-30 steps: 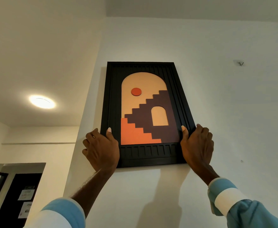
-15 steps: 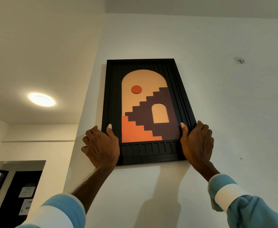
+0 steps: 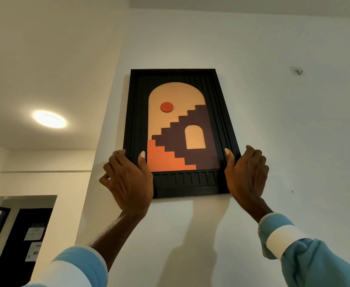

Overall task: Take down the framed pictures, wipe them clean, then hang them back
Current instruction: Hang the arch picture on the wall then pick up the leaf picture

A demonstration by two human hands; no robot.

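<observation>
Black framed picture (image 3: 178, 131) high on the white wall (image 3: 294, 141), upright, back to the wall, just beside the outer corner on its left. Gripped at both lower side edges. Impossible to tell whether hung on something behind or carried by the hands alone.

Inside the ribbed black frame: a tan arch shape, holding a small red-orange disc near its upper left, a dark brown staircase block climbing to the right with a small tan arched opening cut in it, and an orange stepped block in the lower left corner. Below the arch, a band of short vertical grooves along the bottom rail.

Left hand (image 3: 128, 179) at the lower left edge: thumb (image 3: 142, 160) laid on the front of the frame, upper fingers (image 3: 116, 160) curled round the side, the lowest ones bent loosely, clear of the frame. Right hand (image 3: 245, 172) at the lower right edge: thumb (image 3: 229, 156) pressed on the front, fingers (image 3: 255, 156) wrapped round the side. Both holding the frame in a pinch between thumb and fingers.

Light blue sleeves with white cuffs on both forearms, left sleeve (image 3: 76, 266) and right sleeve (image 3: 284, 241).

Up and to the right, well apart from the frame, a small bare wall hook (image 3: 299, 72). On the ceiling at left, a round lit lamp (image 3: 49, 119). Lower left, a dark door (image 3: 22, 235) with two paper notices (image 3: 34, 233) stuck on it.
</observation>
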